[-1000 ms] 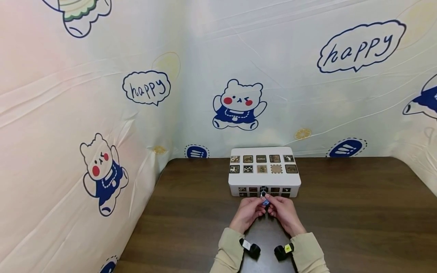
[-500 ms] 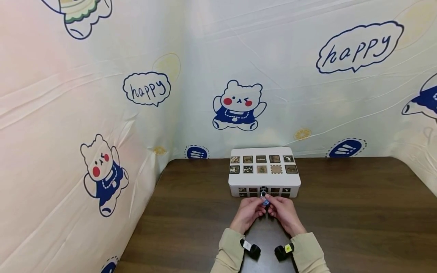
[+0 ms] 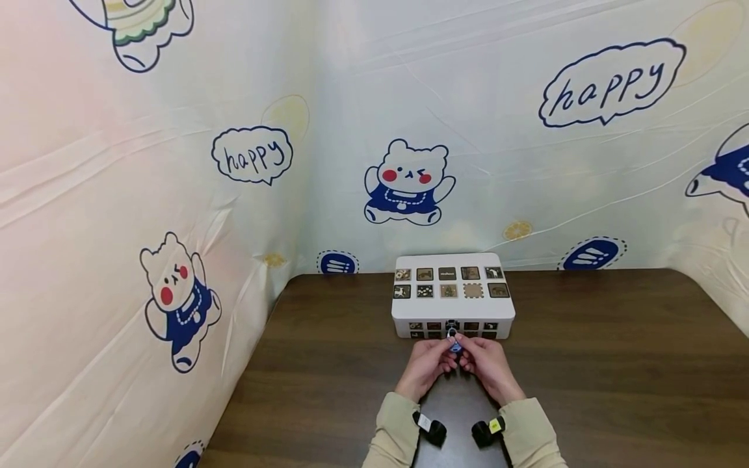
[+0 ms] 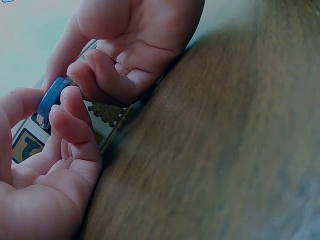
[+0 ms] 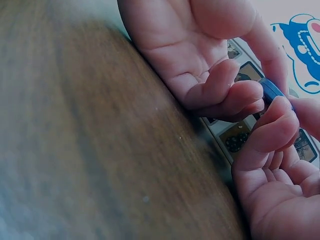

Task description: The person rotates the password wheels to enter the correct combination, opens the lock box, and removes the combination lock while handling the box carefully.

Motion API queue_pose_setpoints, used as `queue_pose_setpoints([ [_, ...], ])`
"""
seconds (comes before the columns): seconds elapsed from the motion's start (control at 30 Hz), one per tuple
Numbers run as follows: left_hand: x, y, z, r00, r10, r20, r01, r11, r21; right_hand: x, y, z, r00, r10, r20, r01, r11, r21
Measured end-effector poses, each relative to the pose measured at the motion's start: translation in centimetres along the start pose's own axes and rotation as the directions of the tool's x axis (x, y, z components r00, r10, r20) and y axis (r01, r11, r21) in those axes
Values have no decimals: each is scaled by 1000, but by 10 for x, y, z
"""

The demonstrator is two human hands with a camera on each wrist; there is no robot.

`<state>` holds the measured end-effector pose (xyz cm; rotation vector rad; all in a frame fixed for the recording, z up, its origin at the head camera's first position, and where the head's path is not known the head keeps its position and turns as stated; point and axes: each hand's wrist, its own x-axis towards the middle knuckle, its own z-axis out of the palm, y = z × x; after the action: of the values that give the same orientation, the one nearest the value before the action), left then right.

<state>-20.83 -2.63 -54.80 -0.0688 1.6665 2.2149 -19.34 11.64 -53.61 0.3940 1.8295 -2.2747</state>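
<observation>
A white box [image 3: 450, 312] with rows of small square pictures sits at the back of the table. At the latch on its front hangs a small blue padlock [image 3: 455, 347], its shackle end toward the box. My left hand [image 3: 424, 365] pinches the padlock from the left between thumb and fingers. From the other side my right hand [image 3: 489, 368] pinches it in the same way. In the left wrist view the blue padlock [image 4: 52, 98] shows edge-on between the fingertips of both hands. Fingers largely cover its faces.
The dark wooden table [image 3: 614, 364] spreads to both sides of the box. Behind and to the left hangs a pale printed curtain [image 3: 328, 195] with bears and lettering. Black wrist cameras [image 3: 434, 431] sit at both sleeves.
The head view has tilted very slightly. Both hands stay on the padlock in nearly the same place, and the box has not moved.
</observation>
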Motion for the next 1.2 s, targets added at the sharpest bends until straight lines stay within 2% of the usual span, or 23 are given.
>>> queue_pose_setpoints([
  [0.3, 1, -1, 2, 999, 40, 2, -40, 999, -14, 1, -1, 0, 1000, 0, 2, 0, 1000, 1],
  [0.57, -3, 2, 5, 998, 43, -53, -43, 999, 5, 1, 1, 0, 1000, -2, 1, 2, 1000, 14],
  [0.87, -2, -1, 5, 995, 70, -72, -70, 998, 8, 1, 1, 2, 1000, -11, -13, 11, 1000, 9],
  [1.2, -2, -1, 4, 996, 44, -75, -43, 999, 22, 0, 1, 2, 1000, -11, -18, 11, 1000, -11],
])
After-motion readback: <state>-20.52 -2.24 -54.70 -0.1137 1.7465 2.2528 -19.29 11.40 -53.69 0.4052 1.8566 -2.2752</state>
